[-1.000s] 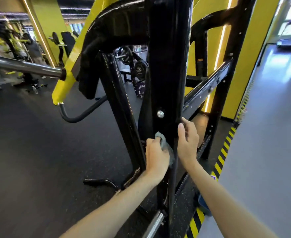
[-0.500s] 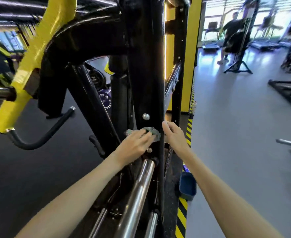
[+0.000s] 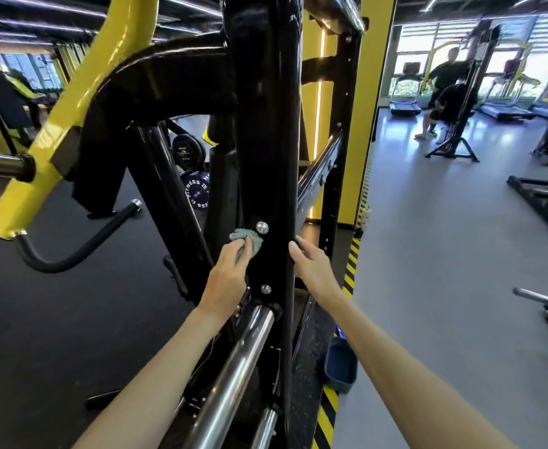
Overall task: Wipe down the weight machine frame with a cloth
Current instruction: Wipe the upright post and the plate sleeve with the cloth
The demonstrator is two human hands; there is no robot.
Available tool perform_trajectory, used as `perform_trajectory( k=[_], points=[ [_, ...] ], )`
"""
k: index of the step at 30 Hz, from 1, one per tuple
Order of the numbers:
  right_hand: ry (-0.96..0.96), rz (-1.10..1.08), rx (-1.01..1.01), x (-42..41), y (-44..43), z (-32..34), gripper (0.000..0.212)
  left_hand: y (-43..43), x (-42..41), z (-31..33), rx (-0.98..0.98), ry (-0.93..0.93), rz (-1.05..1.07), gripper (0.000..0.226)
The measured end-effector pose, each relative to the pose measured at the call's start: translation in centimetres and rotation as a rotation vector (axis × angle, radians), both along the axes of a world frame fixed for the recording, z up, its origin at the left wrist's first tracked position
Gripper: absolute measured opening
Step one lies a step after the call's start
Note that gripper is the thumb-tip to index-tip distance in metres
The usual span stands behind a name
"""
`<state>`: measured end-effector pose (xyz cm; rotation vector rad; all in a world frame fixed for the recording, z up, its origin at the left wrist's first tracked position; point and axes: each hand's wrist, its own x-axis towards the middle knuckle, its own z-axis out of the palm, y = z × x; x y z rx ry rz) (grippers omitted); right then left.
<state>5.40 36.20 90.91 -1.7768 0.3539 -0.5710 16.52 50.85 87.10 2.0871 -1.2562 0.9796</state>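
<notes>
A tall black upright post (image 3: 266, 124) of the weight machine frame fills the middle of the head view. My left hand (image 3: 230, 273) presses a small grey-green cloth (image 3: 248, 239) against the post's left face, just below a silver bolt (image 3: 262, 227). My right hand (image 3: 311, 267) rests on the post's right edge at the same height, with its fingers wrapped behind the edge and partly hidden. A second bolt (image 3: 266, 289) sits lower on the post.
Chrome bars (image 3: 233, 377) slope down below my hands. A yellow lever arm (image 3: 72, 102) with a black curved handle (image 3: 81, 244) stands to the left. A blue tub (image 3: 340, 364) lies on the floor by the hazard-striped edge (image 3: 350, 270). People (image 3: 444, 89) are at the far right.
The view has swung left and come closer to the post. My left hand has slid the cloth up the post's left face toward the upper bolt. My right hand stays on the right edge.
</notes>
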Motion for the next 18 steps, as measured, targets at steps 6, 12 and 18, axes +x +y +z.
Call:
perform_trajectory(
  k=[6, 12, 18],
  points=[
    [-0.045, -0.081, -0.011, 0.9, 0.9, -0.1, 0.028, -0.9, -2.6, -1.9, -0.185, 0.823, 0.041, 0.022],
    [-0.188, -0.307, 0.035, 2.9, 4.1, 0.8, 0.042, -1.7, -1.2, 7.4, -0.407, 0.807, -0.113, 0.049],
    [-0.270, -0.606, -0.037, 5.5, 5.8, 0.8, 0.050, 0.8, -0.4, 5.5, -0.192, 1.033, -0.361, 0.042]
  ],
)
